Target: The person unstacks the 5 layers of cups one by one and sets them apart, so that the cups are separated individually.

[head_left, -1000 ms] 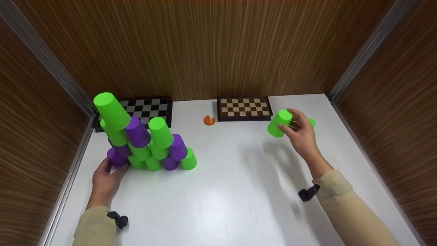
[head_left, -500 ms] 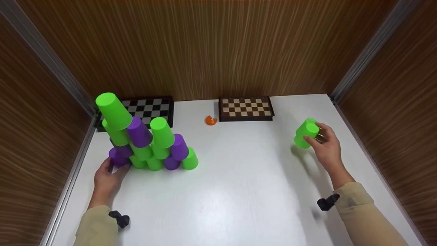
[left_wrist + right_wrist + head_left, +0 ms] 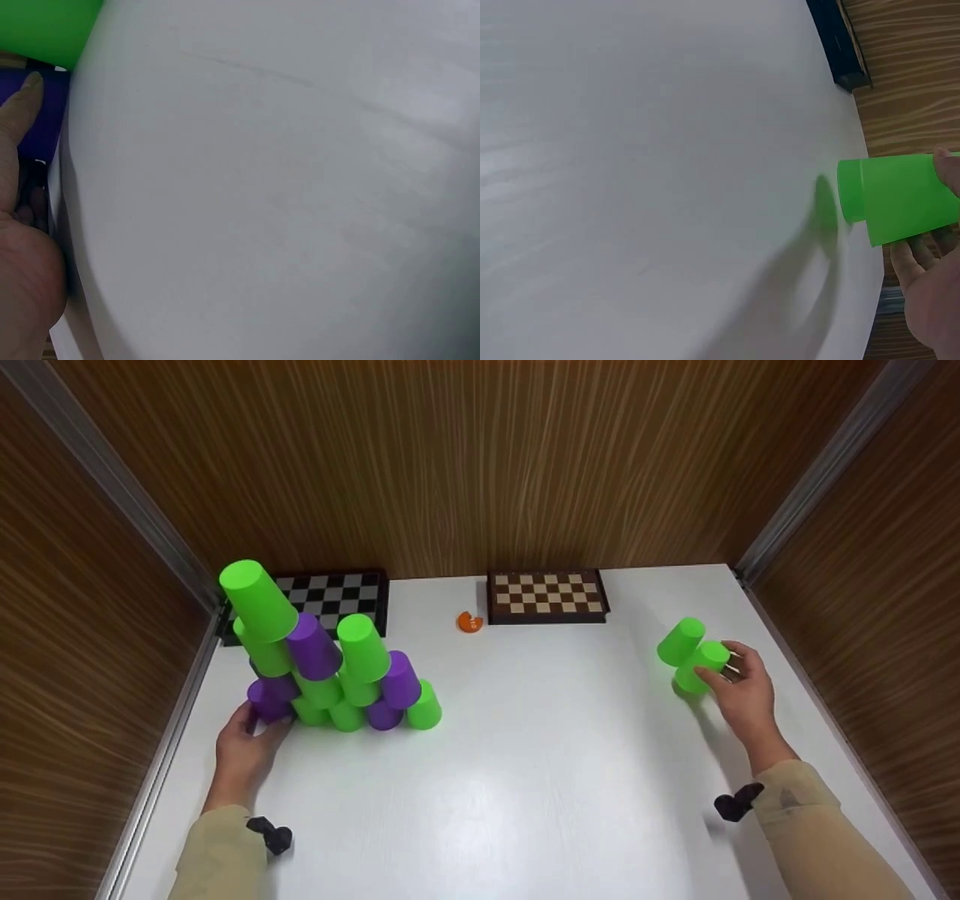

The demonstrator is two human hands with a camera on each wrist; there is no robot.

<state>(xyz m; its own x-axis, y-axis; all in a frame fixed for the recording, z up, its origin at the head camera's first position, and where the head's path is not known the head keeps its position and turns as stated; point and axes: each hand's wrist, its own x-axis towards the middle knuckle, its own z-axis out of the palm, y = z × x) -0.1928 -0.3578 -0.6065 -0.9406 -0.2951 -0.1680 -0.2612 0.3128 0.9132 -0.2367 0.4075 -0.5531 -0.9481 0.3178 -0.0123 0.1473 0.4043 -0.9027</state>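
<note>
At the left a stepped stack of upside-down green and purple cups stands, with a green cup [image 3: 259,604] topmost. My left hand [image 3: 244,750] holds the purple cup [image 3: 268,705] at the stack's lower left corner, thumb in front; the left wrist view shows the thumb [image 3: 24,105] pressed on it. On the right, my right hand [image 3: 750,701] grips an upside-down green cup [image 3: 907,199] between thumb and fingers. Just behind it another green cup [image 3: 679,642] stands upside down on the table. Whether the held cup touches the table I cannot tell.
Behind the stack lies a black-and-grey checkered board [image 3: 337,598]. A brown-and-cream chessboard [image 3: 547,594] lies against the back wall [image 3: 480,465]. Beside it is a small orange piece [image 3: 469,622]. Wood-grain panels enclose the white table [image 3: 510,750].
My right hand has carried the green cup rightward and down toward the front of the other green cup. The left hand stays at the purple cup; the whole view shifts slightly.
</note>
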